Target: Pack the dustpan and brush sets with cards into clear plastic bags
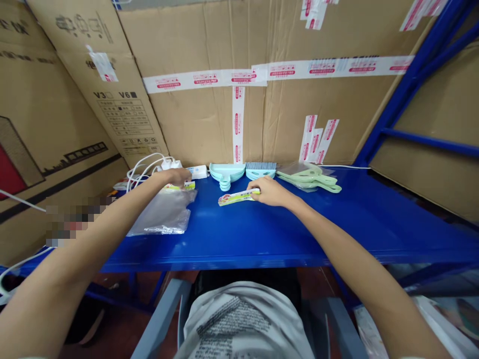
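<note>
My right hand (272, 192) is closed on one end of a printed card (235, 198), a narrow white, yellow and green piece held just above the blue table. My left hand (176, 176) reaches over the far end of a pile of clear plastic bags (162, 214). Its fingers bend down near another yellow-green card (190, 185), and whether they grip anything is hidden. Beyond the right hand stand a stack of light blue dustpans (226, 172) and several small blue brushes (261, 170) with grey bristles. Pale green dustpans (312, 177) lie to the right with clear plastic around them.
The blue table (239, 239) is walled by taped cardboard (202, 124) at the back and sides. White cables and a plug (169, 163) sit at the back left, beside a small white box (198, 172). A blue metal frame (404, 94) rises at right.
</note>
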{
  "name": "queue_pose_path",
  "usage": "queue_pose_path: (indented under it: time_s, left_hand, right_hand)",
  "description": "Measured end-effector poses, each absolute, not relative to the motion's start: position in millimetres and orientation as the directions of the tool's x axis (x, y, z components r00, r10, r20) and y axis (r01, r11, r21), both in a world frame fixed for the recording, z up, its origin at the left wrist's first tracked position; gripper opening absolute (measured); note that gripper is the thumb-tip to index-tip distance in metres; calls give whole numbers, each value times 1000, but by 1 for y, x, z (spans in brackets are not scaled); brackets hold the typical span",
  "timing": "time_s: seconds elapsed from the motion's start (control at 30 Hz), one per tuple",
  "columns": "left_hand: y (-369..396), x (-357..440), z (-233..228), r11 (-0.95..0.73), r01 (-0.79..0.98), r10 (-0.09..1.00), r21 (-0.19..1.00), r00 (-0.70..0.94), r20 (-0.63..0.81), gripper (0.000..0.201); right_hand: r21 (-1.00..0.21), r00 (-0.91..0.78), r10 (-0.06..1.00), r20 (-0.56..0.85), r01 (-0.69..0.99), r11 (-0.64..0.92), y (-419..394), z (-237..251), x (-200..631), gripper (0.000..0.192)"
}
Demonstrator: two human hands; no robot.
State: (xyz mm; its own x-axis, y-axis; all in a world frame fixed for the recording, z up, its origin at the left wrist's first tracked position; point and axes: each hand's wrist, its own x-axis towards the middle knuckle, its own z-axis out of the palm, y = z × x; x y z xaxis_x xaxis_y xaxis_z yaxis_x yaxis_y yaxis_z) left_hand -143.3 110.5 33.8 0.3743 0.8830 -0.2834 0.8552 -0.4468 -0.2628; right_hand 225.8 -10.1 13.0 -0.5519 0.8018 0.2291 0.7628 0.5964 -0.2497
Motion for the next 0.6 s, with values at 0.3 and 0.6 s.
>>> queue_pose_path:
  time_s: [0.3, 0.6]
  left_hand:
    - [68, -119, 78, -352, 824, 897, -444, 432, 91, 35]
    - [-23, 11, 50, -871, 470, 417, -140, 860, 292, 40]
  right_hand:
    - [-281, -503, 864, 11, 828, 486, -13, 16, 228, 41]
    - [-332, -516, 855, 58, 797, 504, -19, 41, 254, 33]
